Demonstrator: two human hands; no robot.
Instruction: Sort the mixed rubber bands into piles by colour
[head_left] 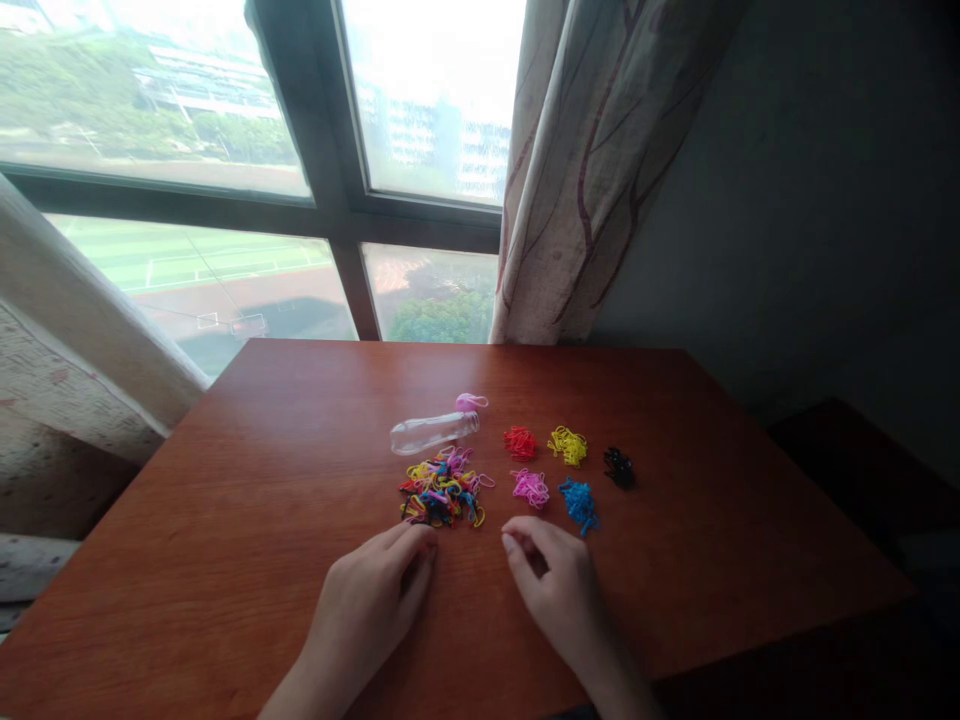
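Mixed loop pile: between worktop left and right edges, no clear long axis | just beyond left hand, toward window-side edge; right hand farther | both: fingers curled, can't tell whether gripping

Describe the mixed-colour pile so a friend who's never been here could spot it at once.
On the brown table by the window, find the clear bottle lying on its side. The mixed pile lies on the viewer's side of it, just beyond the left hand. It jumbles several colours, while the five smaller piles to its right each show one.
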